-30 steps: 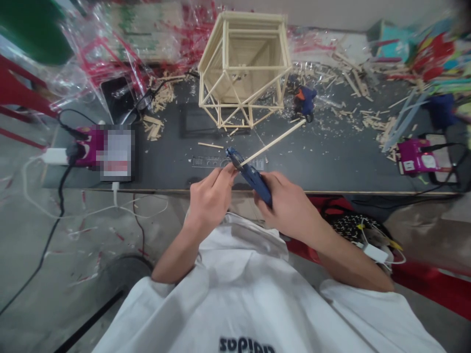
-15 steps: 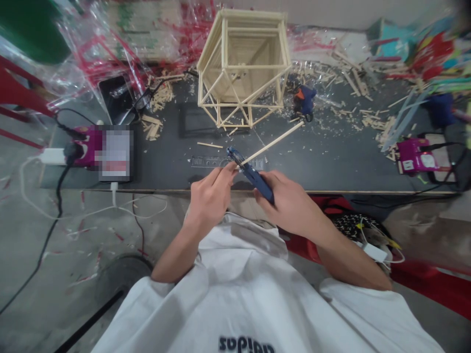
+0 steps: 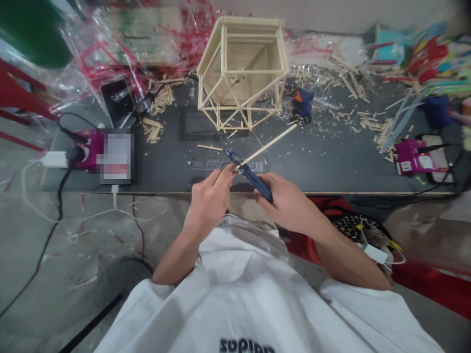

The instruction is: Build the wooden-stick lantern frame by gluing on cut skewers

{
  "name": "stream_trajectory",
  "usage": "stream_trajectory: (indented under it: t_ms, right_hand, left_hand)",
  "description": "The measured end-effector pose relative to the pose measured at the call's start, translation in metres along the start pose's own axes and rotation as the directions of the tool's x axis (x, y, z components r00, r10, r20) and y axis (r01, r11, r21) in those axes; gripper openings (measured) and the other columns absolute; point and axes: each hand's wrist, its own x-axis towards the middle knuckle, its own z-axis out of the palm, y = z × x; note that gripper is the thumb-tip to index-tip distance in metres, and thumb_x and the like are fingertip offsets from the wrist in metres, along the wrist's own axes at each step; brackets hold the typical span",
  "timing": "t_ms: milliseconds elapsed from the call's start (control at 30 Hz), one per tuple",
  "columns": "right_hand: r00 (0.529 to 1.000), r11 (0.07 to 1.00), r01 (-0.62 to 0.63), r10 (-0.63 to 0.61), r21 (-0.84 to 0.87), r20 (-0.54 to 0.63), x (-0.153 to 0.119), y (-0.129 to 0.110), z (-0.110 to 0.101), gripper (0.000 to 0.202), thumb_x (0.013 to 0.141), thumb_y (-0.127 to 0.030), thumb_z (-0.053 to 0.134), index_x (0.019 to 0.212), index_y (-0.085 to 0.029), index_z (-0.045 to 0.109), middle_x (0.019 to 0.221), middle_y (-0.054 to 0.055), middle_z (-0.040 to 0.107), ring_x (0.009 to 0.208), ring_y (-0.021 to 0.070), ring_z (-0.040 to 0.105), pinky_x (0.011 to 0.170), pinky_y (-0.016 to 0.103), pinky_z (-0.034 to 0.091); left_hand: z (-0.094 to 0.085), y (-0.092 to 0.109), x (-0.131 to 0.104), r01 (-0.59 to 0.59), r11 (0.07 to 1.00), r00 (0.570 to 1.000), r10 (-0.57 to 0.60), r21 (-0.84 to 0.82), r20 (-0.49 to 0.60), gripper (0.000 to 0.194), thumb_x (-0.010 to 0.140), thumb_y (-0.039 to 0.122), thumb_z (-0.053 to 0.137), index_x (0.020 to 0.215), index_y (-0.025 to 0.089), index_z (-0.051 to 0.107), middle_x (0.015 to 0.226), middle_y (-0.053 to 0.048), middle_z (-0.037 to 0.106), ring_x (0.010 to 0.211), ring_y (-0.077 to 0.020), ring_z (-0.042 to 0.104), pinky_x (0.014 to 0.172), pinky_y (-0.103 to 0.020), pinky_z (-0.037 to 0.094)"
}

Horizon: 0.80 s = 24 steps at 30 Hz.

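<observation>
My right hand (image 3: 285,198) is closed around a blue-handled cutter (image 3: 253,180), whose metal-looking head points up and left. A thin wooden stick (image 3: 274,143) slants up to the right from the cutter's head, its near end at my left fingertips. My left hand (image 3: 212,192) pinches that end; the fingertips are partly hidden behind the knuckles. Beneath the hands lies a clear ruler (image 3: 208,163) on the dark table. Beyond stands a stick-built frame model (image 3: 253,72) with several sides and crossed braces. A short loose stick (image 3: 209,146) rests in front of it.
A blue glue gun (image 3: 304,102) lies right of the model, near stick offcuts (image 3: 353,86). At left are a phone (image 3: 119,103), a pixelated screen (image 3: 117,157) and a purple power strip (image 3: 91,149). Another purple block (image 3: 414,157) with cables sits at right.
The view has shifted slightly. The stick's far end has dipped a little lower and to the left. Both hands keep the same grip.
</observation>
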Motion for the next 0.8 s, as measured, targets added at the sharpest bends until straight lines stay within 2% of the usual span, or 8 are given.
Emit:
stream_trajectory:
  t_ms: [200,400,600,800]
  right_hand:
    - [1.000,0.999,-0.026,0.027,0.029,-0.014,0.008,0.002,0.008,0.022,0.104,-0.030,0.048,0.109,-0.015,0.063,0.106,0.012,0.068,0.094,0.0260,0.066,0.085,0.035,0.048]
    - [0.997,0.997,-0.074,0.074,-0.007,0.027,0.012,0.005,0.010,0.031,0.105,-0.037,0.045,0.103,-0.015,0.066,0.104,0.012,0.072,0.093,0.0275,0.070,0.080,0.034,0.045]
    - [0.994,0.995,-0.091,0.093,-0.034,0.061,0.011,0.013,0.008,0.029,0.103,-0.037,0.048,0.100,-0.017,0.068,0.101,0.011,0.075,0.091,0.0268,0.072,0.073,0.032,0.041]
    - [0.988,0.994,-0.108,0.110,-0.025,0.105,0.005,0.010,0.003,0.030,0.103,-0.037,0.049,0.111,-0.015,0.067,0.110,0.014,0.074,0.098,0.0301,0.073,0.077,0.034,0.043]
  left_hand:
    - [0.006,-0.008,0.001,0.040,0.997,0.999,-0.041,0.059,0.003,0.037,0.109,0.018,0.038,0.124,0.013,0.071,0.082,-0.004,0.073,0.071,-0.0100,0.069,0.069,-0.017,0.050]
    - [0.013,-0.015,0.001,0.057,0.995,0.997,-0.060,0.081,0.044,0.034,0.103,0.014,0.043,0.122,0.014,0.071,0.081,-0.005,0.073,0.070,-0.0125,0.068,0.063,-0.020,0.045]
    - [0.017,-0.010,-0.003,0.124,0.989,0.980,-0.134,0.077,0.150,0.032,0.106,0.018,0.041,0.120,0.015,0.070,0.081,-0.005,0.072,0.069,-0.0143,0.067,0.064,-0.022,0.044]
    - [0.016,-0.002,-0.005,0.145,0.984,0.977,-0.159,0.105,0.143,0.036,0.108,0.021,0.037,0.122,0.014,0.069,0.084,-0.007,0.073,0.076,-0.0163,0.070,0.066,-0.023,0.045]
